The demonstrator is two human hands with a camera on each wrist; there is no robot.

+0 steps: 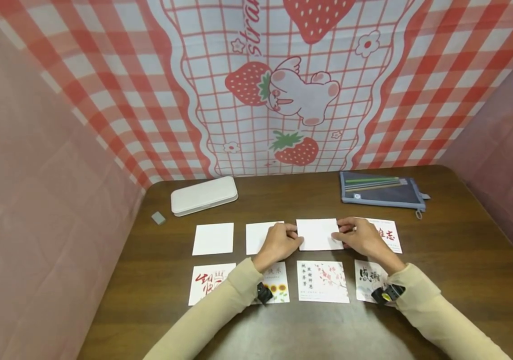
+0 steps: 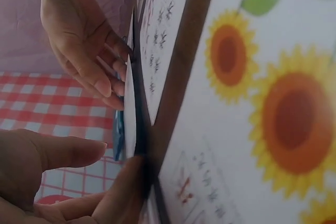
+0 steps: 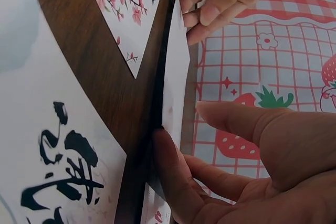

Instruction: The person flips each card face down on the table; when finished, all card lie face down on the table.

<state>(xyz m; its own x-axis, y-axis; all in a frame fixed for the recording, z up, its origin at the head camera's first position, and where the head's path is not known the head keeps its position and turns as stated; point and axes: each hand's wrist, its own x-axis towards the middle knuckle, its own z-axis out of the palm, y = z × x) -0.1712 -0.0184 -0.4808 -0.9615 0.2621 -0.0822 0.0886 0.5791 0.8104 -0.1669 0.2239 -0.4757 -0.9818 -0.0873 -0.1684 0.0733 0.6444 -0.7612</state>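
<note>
In the head view, a blank white card lies between my hands. My left hand touches its left edge, partly covering another white card. My right hand is at the right edge, one digit reaching over the card's face and the others just beside it. In the wrist views, the left fingers and right fingers meet the card's edge, with another digit of each hand held apart. A card with red writing is partly hidden behind my right hand.
Another blank card lies far left. Nearer stand printed cards: red lettering, sunflowers, pink blossoms and black brush writing. A white case, grey eraser and mesh pencil pouch lie along the back.
</note>
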